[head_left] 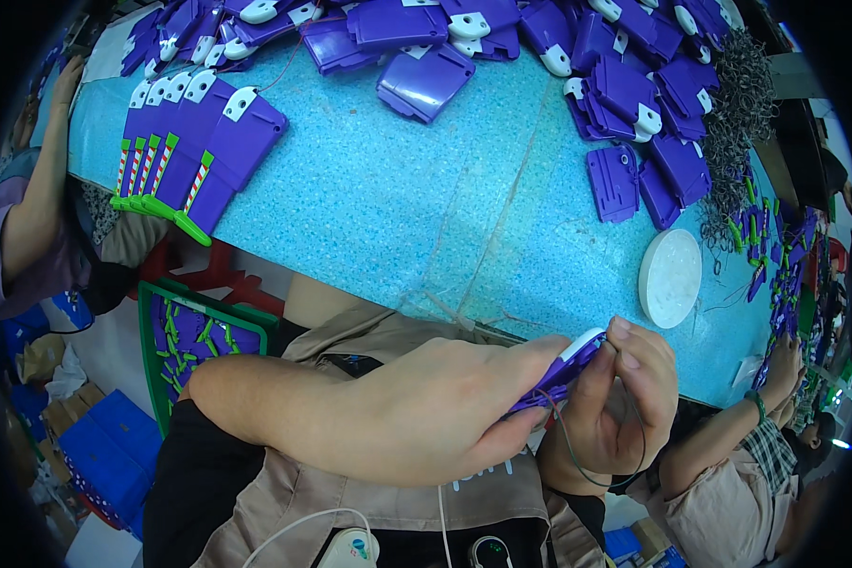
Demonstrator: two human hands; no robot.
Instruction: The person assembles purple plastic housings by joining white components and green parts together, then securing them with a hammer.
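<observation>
My left hand (445, 402) is closed round a purple plastic case (549, 381) with a white end, held tilted above my lap close to the table edge. The fingertips of my right hand (620, 402) pinch together at the case's white end. A thin dark cord (642, 445) loops from the case down across my right palm. What exactly lies between the right fingertips is too small to make out, and my left fingers cover much of the case.
Purple cases (426, 80) are heaped along the far side of the blue table (379, 208). Several with green-and-striped parts (199, 142) lie fanned at left. At right are a white bowl (670, 279) and a tangle of dark cords (740, 123). A green-rimmed crate (151, 350) stands left; people sit either side.
</observation>
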